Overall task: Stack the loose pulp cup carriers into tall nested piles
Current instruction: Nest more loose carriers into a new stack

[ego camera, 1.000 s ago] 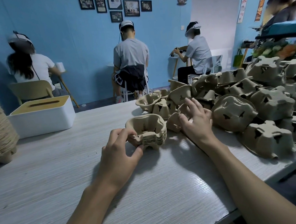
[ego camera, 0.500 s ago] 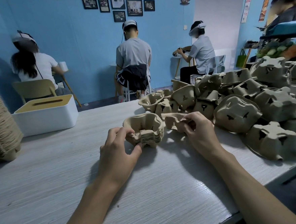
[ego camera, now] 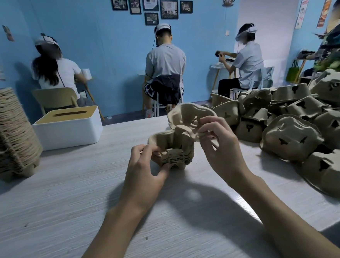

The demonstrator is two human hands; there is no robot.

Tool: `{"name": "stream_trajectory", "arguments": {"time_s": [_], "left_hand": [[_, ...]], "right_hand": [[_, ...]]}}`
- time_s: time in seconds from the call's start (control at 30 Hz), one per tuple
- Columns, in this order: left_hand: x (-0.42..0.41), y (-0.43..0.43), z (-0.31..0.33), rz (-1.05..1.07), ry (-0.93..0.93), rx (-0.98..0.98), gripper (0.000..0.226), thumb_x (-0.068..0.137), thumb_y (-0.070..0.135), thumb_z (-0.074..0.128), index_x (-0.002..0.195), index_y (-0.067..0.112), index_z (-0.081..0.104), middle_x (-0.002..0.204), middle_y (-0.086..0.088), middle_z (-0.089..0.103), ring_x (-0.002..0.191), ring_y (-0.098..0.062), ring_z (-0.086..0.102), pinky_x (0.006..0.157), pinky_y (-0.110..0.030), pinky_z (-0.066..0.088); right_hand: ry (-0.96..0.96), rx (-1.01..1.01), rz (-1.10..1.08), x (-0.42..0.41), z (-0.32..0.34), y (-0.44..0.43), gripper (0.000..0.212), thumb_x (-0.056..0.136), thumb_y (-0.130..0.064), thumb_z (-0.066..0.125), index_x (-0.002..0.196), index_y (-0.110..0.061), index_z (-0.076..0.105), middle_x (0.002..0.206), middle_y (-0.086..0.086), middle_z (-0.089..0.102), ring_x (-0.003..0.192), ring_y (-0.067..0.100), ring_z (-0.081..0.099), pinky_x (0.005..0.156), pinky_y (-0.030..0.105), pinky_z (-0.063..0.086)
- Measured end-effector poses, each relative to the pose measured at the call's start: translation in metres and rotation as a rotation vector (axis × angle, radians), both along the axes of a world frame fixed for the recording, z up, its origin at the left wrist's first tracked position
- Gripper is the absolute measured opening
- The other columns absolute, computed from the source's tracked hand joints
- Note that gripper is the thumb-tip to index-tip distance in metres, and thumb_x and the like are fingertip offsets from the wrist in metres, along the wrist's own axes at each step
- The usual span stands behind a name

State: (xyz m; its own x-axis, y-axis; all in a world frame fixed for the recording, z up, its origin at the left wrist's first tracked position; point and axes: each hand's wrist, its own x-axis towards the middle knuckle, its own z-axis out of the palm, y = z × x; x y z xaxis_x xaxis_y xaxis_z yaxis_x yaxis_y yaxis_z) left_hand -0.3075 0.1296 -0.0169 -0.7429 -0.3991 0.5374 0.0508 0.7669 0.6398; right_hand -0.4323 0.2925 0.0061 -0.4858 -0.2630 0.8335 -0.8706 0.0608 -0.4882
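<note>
A short nested pile of pulp cup carriers (ego camera: 175, 154) stands on the pale wooden table (ego camera: 70, 206) in the middle of the view. My left hand (ego camera: 146, 170) grips its near left edge with thumb and fingers. My right hand (ego camera: 220, 147) pinches a single loose carrier (ego camera: 188, 115) by its near rim and holds it tilted in the air just above and behind the pile. A heap of loose carriers (ego camera: 292, 138), most lying upside down, covers the right part of the table.
A tall finished pile of carriers (ego camera: 6, 132) stands at the left edge. Behind it sits a white tissue box with a yellow lid (ego camera: 70, 127). Three people sit on chairs by the blue back wall, facing away. The table's edge runs along the lower right.
My right hand has picked a carrier out of the heap, lifted it and brought it left over the short pile. My left hand has kept its hold on the pile.
</note>
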Motion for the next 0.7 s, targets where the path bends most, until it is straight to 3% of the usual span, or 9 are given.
{"name": "stream_trajectory", "arguments": {"time_s": [0.1,0.17,0.27,0.37,0.47,0.63,0.7], "left_hand": [[-0.002,0.001,-0.001,-0.003,0.031,0.006,0.043,0.081,0.016,0.08,0.115,0.022,0.055,0.117,0.005,0.047,0.105,-0.011,0.051,0.094,-0.026,0.045],[-0.003,0.002,-0.002,-0.023,0.067,0.06,0.063,0.079,0.014,0.081,0.121,0.032,0.038,0.12,0.004,0.049,0.107,-0.012,0.052,0.094,-0.029,0.046],[-0.003,0.003,-0.003,-0.031,0.083,0.109,0.084,0.078,0.013,0.083,0.128,0.045,0.023,0.126,-0.001,0.05,0.113,-0.02,0.054,0.097,-0.037,0.048],[-0.002,0.004,-0.003,-0.037,0.066,0.114,0.093,0.08,0.014,0.082,0.136,0.048,0.017,0.132,-0.003,0.048,0.119,-0.022,0.052,0.101,-0.042,0.047],[-0.002,0.004,-0.004,-0.039,0.067,0.103,0.09,0.08,0.015,0.081,0.135,0.051,0.019,0.13,-0.002,0.047,0.118,-0.019,0.052,0.101,-0.037,0.044],[-0.003,0.003,-0.007,-0.04,0.03,0.094,0.076,0.083,0.019,0.078,0.139,0.044,0.032,0.126,0.003,0.045,0.116,-0.013,0.051,0.098,-0.025,0.038],[-0.002,0.003,-0.007,-0.044,-0.006,0.083,0.065,0.086,0.023,0.075,0.138,0.041,0.041,0.125,0.003,0.046,0.111,-0.011,0.052,0.092,-0.018,0.035]], "right_hand": [[-0.049,0.01,0.089,0.002,0.004,-0.002,0.017,0.083,0.001,0.053,0.094,-0.003,0.065,0.12,0.007,0.056,0.099,0.021,0.064,0.082,0.028,0.053],[-0.073,0.041,0.129,0.003,0.002,-0.006,0.024,0.084,-0.001,0.053,0.104,-0.002,0.066,0.126,0.007,0.055,0.107,0.022,0.062,0.088,0.035,0.054],[-0.128,0.016,0.149,0.005,0.001,-0.008,0.038,0.081,-0.007,0.051,0.116,-0.001,0.064,0.132,0.004,0.054,0.118,0.019,0.058,0.097,0.035,0.052],[-0.175,0.006,0.19,0.008,0.002,-0.007,0.038,0.081,-0.001,0.052,0.117,0.0,0.065,0.133,0.005,0.053,0.123,0.014,0.056,0.1,0.03,0.05],[-0.251,0.026,0.242,0.01,0.0,-0.007,0.027,0.087,-0.004,0.06,0.112,-0.001,0.068,0.13,0.004,0.054,0.122,0.008,0.056,0.098,0.021,0.048],[-0.193,0.143,0.071,0.003,-0.007,-0.005,0.024,0.088,-0.028,0.059,0.102,-0.015,0.074,0.122,-0.005,0.06,0.12,0.012,0.055,0.098,0.032,0.045],[-0.237,0.24,0.058,0.003,-0.009,-0.003,0.026,0.088,-0.032,0.056,0.1,-0.019,0.075,0.121,-0.007,0.06,0.118,0.005,0.053,0.096,0.022,0.04]]}}
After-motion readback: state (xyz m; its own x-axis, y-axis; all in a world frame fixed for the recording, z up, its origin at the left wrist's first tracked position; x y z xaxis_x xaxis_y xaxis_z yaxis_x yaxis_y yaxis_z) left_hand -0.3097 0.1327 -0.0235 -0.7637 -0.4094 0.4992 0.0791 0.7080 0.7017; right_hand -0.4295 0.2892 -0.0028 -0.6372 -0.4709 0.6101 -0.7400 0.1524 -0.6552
